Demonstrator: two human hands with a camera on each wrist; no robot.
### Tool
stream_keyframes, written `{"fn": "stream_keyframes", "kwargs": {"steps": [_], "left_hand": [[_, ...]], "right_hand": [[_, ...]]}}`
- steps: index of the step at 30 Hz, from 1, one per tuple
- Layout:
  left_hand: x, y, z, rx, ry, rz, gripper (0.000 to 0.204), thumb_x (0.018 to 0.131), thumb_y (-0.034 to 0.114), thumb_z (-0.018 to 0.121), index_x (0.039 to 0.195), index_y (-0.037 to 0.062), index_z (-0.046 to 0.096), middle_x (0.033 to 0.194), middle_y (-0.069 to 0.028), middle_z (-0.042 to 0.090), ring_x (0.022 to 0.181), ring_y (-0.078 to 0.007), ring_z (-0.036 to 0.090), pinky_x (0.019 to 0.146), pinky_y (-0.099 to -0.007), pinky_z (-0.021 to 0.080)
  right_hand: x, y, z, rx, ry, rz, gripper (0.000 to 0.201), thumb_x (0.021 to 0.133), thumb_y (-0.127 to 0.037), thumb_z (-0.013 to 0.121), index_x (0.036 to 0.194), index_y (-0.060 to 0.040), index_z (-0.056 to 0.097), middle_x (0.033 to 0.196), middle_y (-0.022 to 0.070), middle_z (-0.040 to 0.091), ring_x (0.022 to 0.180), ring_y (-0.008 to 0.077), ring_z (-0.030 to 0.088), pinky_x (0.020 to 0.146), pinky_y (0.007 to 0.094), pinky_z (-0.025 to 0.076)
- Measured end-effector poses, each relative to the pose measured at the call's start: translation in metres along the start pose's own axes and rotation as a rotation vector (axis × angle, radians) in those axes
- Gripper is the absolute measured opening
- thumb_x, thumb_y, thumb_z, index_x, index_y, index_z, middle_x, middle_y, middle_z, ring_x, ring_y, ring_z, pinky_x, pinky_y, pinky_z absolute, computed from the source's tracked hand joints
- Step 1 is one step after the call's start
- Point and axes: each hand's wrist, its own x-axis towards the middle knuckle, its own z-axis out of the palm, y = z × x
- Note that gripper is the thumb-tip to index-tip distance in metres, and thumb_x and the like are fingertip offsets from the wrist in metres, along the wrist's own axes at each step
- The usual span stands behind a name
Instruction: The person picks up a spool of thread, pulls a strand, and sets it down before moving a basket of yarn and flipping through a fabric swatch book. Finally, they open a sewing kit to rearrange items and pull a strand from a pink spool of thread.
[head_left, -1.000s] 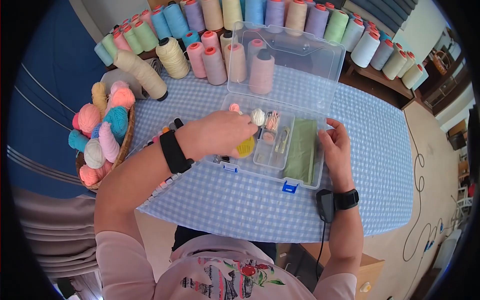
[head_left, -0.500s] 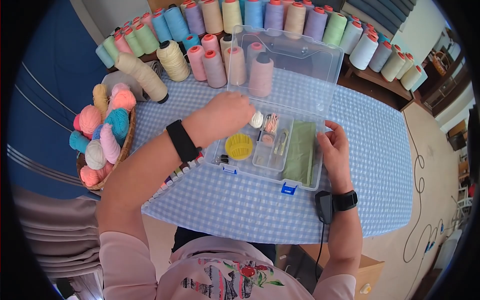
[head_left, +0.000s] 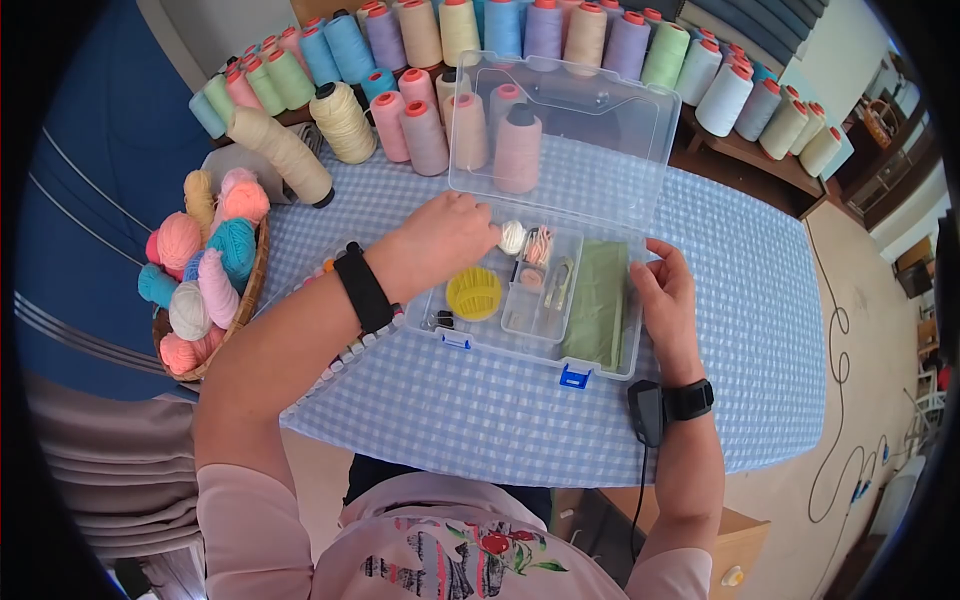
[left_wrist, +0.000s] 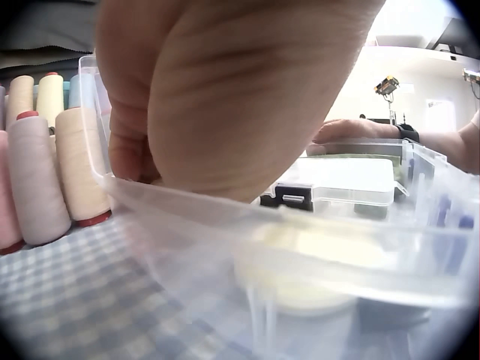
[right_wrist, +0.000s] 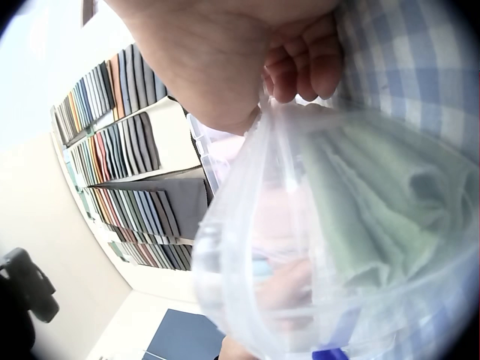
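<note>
A clear plastic storage box [head_left: 495,349] stands with its lid raised. My left hand [head_left: 440,240] is over its far left corner, fingers pointing down; its fingertips are hidden in the head view, and I cannot tell what they hold. Beside these fingers is a white yarn ball [head_left: 512,238]. Nearer me lies a round yellow needle case [head_left: 473,293], with black binder clips [head_left: 443,319] close by. A smaller divided case [head_left: 533,322] contains pink-and-white thread [head_left: 539,246]. My right hand [head_left: 669,300] grips the box's right rim, next to folded green fabric [head_left: 597,300].
Behind the box, thread cones [head_left: 427,138] line the back of the checked tablecloth [head_left: 740,330]. A basket of yarn balls [head_left: 262,250] sits at the left. Marker pens [head_left: 350,350] lie partly under my left forearm. The clear lid [head_left: 565,130] stands up behind the box.
My left hand has moved back from over the needle case to the box's far left corner, uncovering the yellow case. The pink yarn ball there is now hidden. My right hand stays on the rim.
</note>
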Motion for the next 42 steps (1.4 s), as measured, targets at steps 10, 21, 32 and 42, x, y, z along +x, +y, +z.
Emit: {"fn": "stream_keyframes", "kwargs": {"steps": [10,21,32,42], "left_hand": [[0.007,-0.005,-0.014,-0.014,-0.154,0.014,0.005,0.074,0.009,0.056,0.077,0.0072,0.059,0.074,-0.0049,0.055,0.077,-0.0214,0.057,0.07,-0.0328,0.046],[0.021,0.01,0.017,-0.72,0.176,0.053,0.013,0.083,0.011,0.05,0.092,0.0037,0.056,0.086,-0.0158,0.054,0.081,-0.0308,0.058,0.071,-0.0392,0.049],[-0.014,0.007,-0.056,-0.48,0.116,-0.104,0.017,0.08,0.017,0.058,0.087,0.001,0.055,0.086,-0.0174,0.06,0.076,-0.0322,0.063,0.065,-0.0409,0.051],[-0.288,-0.063,-0.174,-0.639,0.092,-0.595,0.039,0.079,0.003,0.056,0.118,0.0031,0.052,0.115,-0.0135,0.056,0.106,-0.0312,0.053,0.091,-0.0363,0.043]], "right_hand": [[0.0,-0.001,0.0,-0.01,-0.003,0.008,0.038,0.084,-0.012,0.059,0.117,0.0036,0.05,0.074,0.0007,0.054,0.068,0.0074,0.049,0.061,0.0232,0.041],[0.005,0.021,-0.004,0.004,-0.008,-0.069,0.036,0.085,-0.013,0.06,0.117,-0.0003,0.051,0.072,-0.0005,0.053,0.065,0.0069,0.047,0.058,0.0224,0.039],[0.005,0.023,-0.012,-0.025,-0.049,-0.066,0.035,0.09,-0.014,0.055,0.122,-0.0011,0.049,0.082,-0.0012,0.052,0.071,0.0061,0.044,0.065,0.0208,0.037],[0.016,0.044,-0.031,-0.004,-0.088,-0.052,0.032,0.093,-0.02,0.05,0.119,-0.0011,0.049,0.101,0.0038,0.057,0.085,0.0105,0.053,0.072,0.0239,0.044]]}}
